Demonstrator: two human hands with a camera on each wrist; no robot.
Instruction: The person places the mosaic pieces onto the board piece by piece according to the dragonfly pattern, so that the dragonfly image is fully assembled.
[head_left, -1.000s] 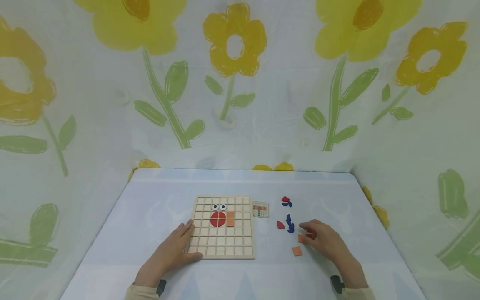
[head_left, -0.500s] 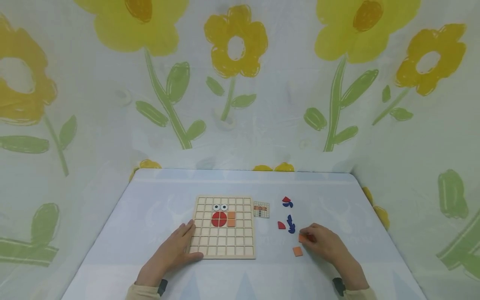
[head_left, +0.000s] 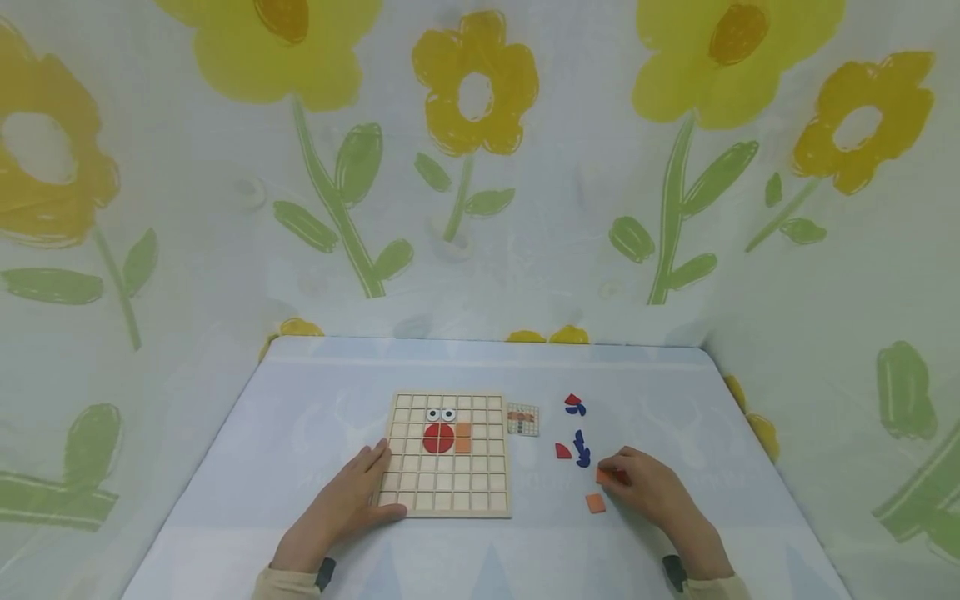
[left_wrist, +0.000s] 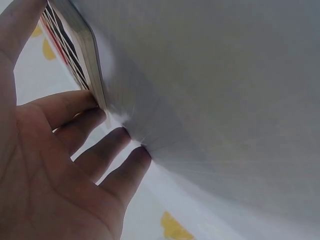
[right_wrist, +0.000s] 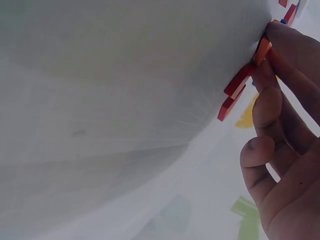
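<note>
A wooden grid board (head_left: 444, 483) lies on the table, bearing two eye tiles (head_left: 441, 414), a red disc of quarter pieces (head_left: 438, 438) and two orange squares (head_left: 462, 438). My left hand (head_left: 348, 496) rests along its left edge, thumb at the near corner; the left wrist view has the fingertips (left_wrist: 95, 100) touching the board's side. Right of the board, my right hand (head_left: 648, 483) pinches an orange square tile (head_left: 603, 476) at the table surface. In the right wrist view that tile (right_wrist: 263, 49) sits between thumb and finger, with red pieces (right_wrist: 235, 90) close by.
Another orange square (head_left: 596, 502) lies just in front of the right hand. Beyond it are blue pieces (head_left: 582, 450), a red quarter (head_left: 562, 451) and a small red-and-blue group (head_left: 573, 403). A small pattern card (head_left: 522, 419) lies against the board's right side.
The right hand has come down slightly, and its fingers have closed on the orange square tile. My left hand and the board stay in place.
</note>
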